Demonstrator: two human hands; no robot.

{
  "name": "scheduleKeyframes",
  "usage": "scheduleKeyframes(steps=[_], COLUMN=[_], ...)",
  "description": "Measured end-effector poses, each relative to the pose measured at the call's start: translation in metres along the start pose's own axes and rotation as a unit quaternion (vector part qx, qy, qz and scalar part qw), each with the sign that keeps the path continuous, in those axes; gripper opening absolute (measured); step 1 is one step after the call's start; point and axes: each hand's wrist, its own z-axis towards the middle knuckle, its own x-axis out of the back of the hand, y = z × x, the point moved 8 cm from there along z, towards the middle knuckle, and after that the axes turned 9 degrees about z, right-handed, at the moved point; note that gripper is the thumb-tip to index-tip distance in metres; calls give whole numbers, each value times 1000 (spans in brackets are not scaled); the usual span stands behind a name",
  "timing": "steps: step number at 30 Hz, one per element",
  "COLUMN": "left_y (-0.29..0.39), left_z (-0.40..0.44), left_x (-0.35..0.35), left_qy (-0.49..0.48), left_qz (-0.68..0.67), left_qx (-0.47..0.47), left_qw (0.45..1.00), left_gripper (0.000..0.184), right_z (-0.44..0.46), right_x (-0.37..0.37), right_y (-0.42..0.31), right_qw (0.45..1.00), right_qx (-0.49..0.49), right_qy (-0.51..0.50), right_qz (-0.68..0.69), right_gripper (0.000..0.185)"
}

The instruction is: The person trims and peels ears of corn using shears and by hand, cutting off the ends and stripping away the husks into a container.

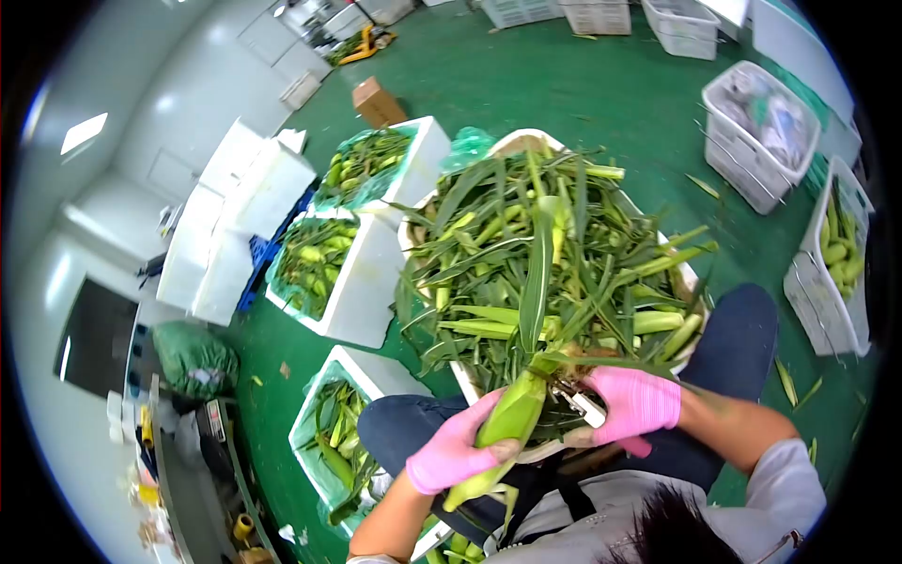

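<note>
My left hand [467, 445], in a pink glove, is wrapped around an ear of corn [512, 418] in its green husk. The ear slants over my lap, its leafy stalk end pointing up and away. Close to that stalk end, my right hand [631, 406], also in a pink glove, is closed on a silver metal hand tool [589, 410]. Fingers hide part of the tool, and its exact kind is unclear. Just beyond both hands stands a large white tub [467, 383] heaped with green corn leaves and husks [498, 254].
To the left, white foam boxes [362, 282] lined with green film hold corn. White plastic crates [752, 174] stand along the right, one with more ears [843, 249]. A cardboard box [378, 101] sits farther back, and a green sack [195, 359] lies at the left.
</note>
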Motion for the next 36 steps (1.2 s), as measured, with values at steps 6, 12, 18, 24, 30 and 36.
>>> scheduleKeyframes(steps=[6,12,18,24,30,36], left_y=[-13,-20,-2,-2,24,24], left_z=[22,32,57,75,71,52], left_x=[9,32,9,15,90,69], left_qy=[-160,-142,-222,-201,256,380], left_qz=[-96,-26,-71,-198,-210,-303], left_qx=[52,-3,26,-40,-207,-320], left_qw=[981,989,972,959,920,813], left_gripper=[98,95,87,96,87,73], right_z=[-20,-41,-22,-11,-23,-10], right_x=[10,-28,-52,-29,-54,-74], right_y=[28,47,47,47,54,30], right_qw=[994,896,927,846,799,804], right_qx=[45,36,72,44,104,3], right_qy=[52,-3,-37,69,75,0], right_qz=[83,443,366,526,588,594], right_gripper=[42,48,35,38,55,72])
